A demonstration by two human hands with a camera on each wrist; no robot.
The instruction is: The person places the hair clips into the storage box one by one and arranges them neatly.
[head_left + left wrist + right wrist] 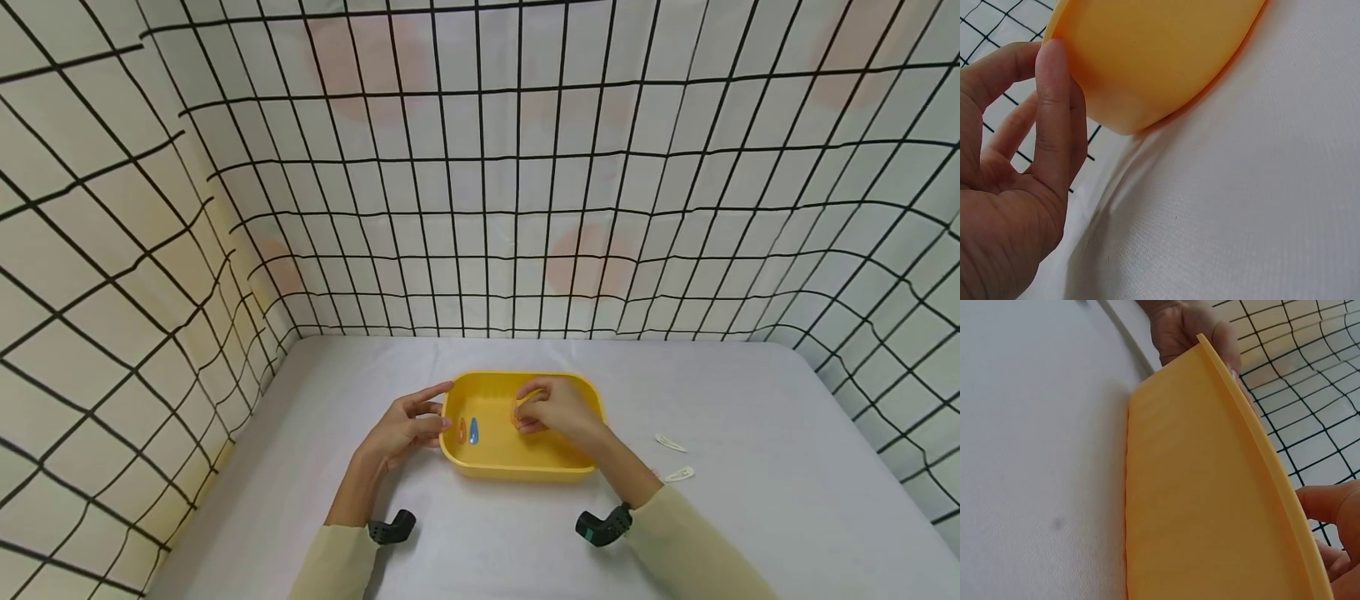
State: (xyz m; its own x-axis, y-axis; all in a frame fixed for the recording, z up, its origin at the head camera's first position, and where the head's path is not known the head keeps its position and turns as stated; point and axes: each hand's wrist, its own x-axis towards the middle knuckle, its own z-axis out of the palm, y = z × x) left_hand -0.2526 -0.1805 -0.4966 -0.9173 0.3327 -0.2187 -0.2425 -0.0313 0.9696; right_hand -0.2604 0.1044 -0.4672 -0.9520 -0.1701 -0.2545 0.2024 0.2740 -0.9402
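A yellow tray stands on the white table. My left hand grips its left rim; in the left wrist view the thumb presses against the outer wall. Reaching over the tray's right half, my right hand pinches a small orange hair clip, mostly hidden by the fingers. Inside the tray at the left lie an orange hair clip and, beside it, a blue hair clip. The right wrist view shows the tray's outer wall, with the right fingers partly hidden behind its rim.
Two white hair clips lie on the table right of the tray, one farther back and one nearer. A sliver of something pinkish shows by the right forearm. Black wire mesh over white cloth surrounds the table's back and sides.
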